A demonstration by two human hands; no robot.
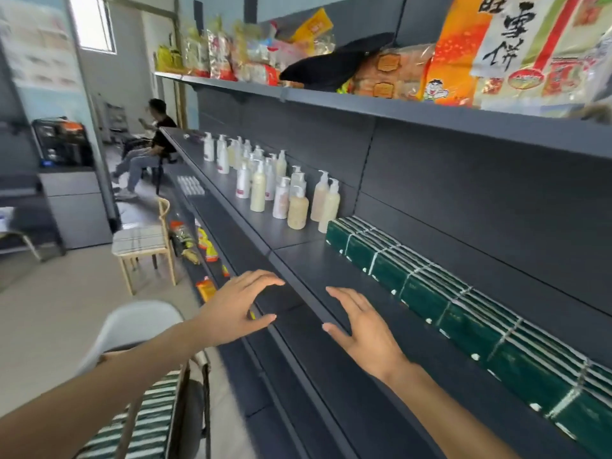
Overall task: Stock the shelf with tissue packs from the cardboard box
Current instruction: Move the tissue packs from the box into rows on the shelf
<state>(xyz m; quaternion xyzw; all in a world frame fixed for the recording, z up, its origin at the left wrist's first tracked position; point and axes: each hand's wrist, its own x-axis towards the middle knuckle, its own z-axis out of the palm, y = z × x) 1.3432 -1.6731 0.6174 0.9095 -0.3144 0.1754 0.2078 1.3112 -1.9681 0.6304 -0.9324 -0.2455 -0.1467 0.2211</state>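
Both hands hang in front of the dark grey shelf [331, 260], palms facing one another with a bare gap between them. The left hand [231, 309] has its fingers [261, 279] spread and gently arched, the thumb held apart below them; they hold nothing, and whether the tips brush the front lip of the shelf cannot be told. The right hand [364, 329] is likewise loose, its fingers [344, 298] straight and slightly fanned over the shelf board, the thumb pointing toward the left hand, gripping nothing.

The tissue packs [463, 313] lie on the same shelf, beyond and to the right of the right fingers, well apart from them. They are dark green with white edges, packed side by side in one long row against the back panel. The row's long axis runs along the shelf, from a near end at the right edge of the view to a far end up and left of the fingertips.

Just past that far end stands a cluster of cream and white pump bottles [284, 190], farther along the shelf from both hands. Above the fingers, the upper shelf carries snack bags [496, 48]. Under the left forearm are a white chair [132, 326] and a box [139, 422] of green-and-white striped packs, though its material is unclear.
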